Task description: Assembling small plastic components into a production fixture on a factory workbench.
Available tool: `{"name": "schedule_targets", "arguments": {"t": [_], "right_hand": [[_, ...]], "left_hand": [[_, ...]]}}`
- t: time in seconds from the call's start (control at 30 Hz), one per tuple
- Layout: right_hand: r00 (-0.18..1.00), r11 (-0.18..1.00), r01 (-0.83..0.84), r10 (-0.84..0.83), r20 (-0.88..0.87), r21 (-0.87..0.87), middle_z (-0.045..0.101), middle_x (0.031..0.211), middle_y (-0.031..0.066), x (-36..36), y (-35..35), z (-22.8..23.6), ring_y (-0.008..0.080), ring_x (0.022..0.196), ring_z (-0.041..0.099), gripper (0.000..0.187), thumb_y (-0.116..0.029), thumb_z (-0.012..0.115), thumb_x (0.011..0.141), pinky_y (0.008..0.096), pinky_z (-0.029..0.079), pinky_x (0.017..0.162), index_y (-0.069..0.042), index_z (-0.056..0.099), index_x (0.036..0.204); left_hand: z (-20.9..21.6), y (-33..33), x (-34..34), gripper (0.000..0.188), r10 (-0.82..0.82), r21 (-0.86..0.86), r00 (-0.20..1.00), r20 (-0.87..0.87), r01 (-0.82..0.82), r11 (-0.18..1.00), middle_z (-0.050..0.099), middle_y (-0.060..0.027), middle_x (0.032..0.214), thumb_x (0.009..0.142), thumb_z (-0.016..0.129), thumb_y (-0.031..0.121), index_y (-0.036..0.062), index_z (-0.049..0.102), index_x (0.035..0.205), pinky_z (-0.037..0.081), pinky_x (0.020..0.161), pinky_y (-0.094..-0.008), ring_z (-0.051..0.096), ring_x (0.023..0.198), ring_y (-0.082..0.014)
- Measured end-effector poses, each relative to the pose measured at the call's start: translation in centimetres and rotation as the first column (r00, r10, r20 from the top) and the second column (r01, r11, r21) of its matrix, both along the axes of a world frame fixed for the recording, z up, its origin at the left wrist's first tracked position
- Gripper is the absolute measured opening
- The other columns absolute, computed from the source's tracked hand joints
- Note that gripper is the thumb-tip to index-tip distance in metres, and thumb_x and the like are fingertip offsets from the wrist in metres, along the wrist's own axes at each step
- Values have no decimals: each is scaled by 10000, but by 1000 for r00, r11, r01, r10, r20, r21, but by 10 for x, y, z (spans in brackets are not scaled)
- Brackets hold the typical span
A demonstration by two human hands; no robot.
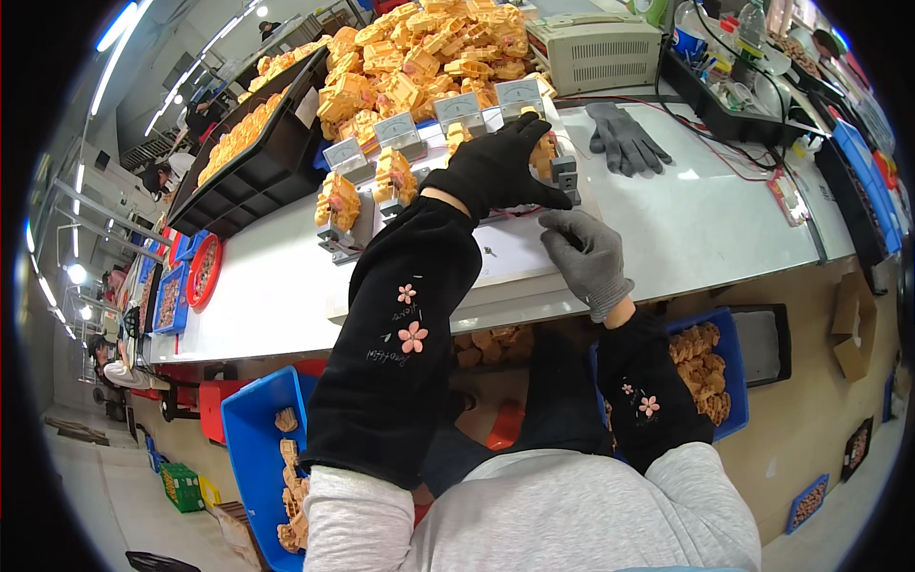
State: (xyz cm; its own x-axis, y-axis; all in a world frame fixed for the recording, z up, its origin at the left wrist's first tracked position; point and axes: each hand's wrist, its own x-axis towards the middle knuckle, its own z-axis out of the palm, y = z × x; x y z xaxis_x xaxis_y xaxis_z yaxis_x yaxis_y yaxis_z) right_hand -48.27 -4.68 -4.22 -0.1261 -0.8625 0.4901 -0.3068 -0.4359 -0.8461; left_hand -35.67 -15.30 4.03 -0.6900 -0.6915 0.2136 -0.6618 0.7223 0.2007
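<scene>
A person's left hand (500, 170) in a black glove reaches across a white surface (696, 229), its fingers spread around an orange plastic part (544, 157) at the right end of a row of clamps; whether they grasp it cannot be told. The part, half hidden by the glove, stands on end, its long axis roughly upright. Farther left, other orange parts (337, 201) stand the same way in the row, small meters (398, 133) behind them. The right hand (586, 259), gloved in gray, hangs near the surface's near edge with fingers curled inward; whether they pinch anything cannot be seen. On the far side rises a heap of orange parts (429, 57); to its left, a black crate (253, 195) holds more. Below the surface, a blue bin (250, 434) at left and another blue bin (739, 381) at right contain similar pieces. A red basin (218, 259) at far left holds small items, and a black tray (710, 100) at far right carries bottles. A spare gray glove (624, 138) lies flat, fingers toward the near right.
</scene>
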Motion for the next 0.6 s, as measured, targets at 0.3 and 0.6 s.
{"name": "schedule_targets", "arguments": {"t": [0.3, 0.6], "right_hand": [[1000, 1000, -11, 11, 19, 5, 615, 795, 102, 3, -1, 0, 174, 679, 600, 169, -73, 606, 727, 260, 468, 632, -22, 627, 887], [1000, 1000, -4, 4, 24, -7, 616, 795, 103, 5, -2, 2, 161, 669, 595, 172, -70, 604, 724, 255, 463, 625, -18, 629, 887]], "left_hand": [[-1, -1, 2, 868, -9, -31, 1000, -22, 9, 999, 379, -191, 1308, 627, 696, 535, 37, 381, 1264, 375, 949, -341, 451, 1145, -312], [8, 8, -12, 861, 161, -8, 987, 14, -160, 987, 514, -153, 1141, 545, 650, 603, 46, 470, 1176, 460, 811, -383, 558, 989, -304]]}}
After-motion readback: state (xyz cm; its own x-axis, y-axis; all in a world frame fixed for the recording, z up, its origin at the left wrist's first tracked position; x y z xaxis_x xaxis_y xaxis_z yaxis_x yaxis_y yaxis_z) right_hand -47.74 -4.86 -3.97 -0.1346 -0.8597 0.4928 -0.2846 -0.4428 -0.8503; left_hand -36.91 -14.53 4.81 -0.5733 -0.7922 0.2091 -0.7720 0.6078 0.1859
